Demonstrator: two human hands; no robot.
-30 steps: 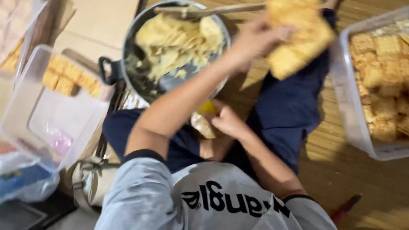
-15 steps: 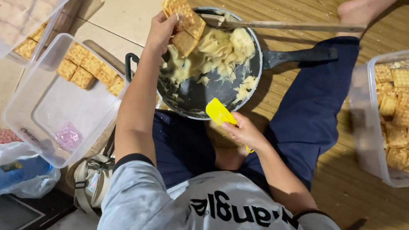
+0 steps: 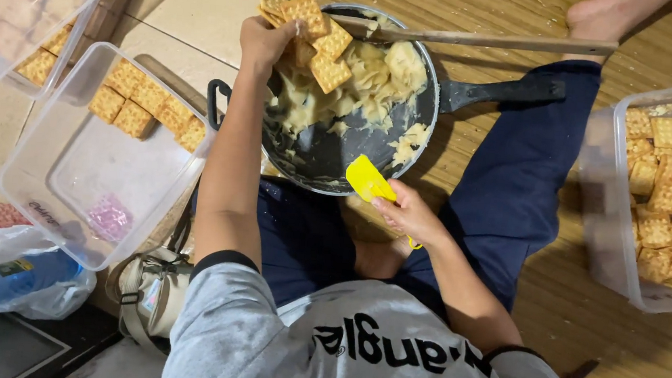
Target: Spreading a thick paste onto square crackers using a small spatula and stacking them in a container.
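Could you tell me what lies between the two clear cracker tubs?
In the head view, the pan of yellow filling and the person's legs lie between them.

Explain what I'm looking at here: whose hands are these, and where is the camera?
There is no machine here. The one current picture comes from a camera on a person's head, looking down at their lap as they sit on a wooden floor. Their left hand holds a stack of square crackers over a dark pan of pale mash. Their right hand grips a yellow spatula. Clear tubs of crackers stand on the left and on the right.
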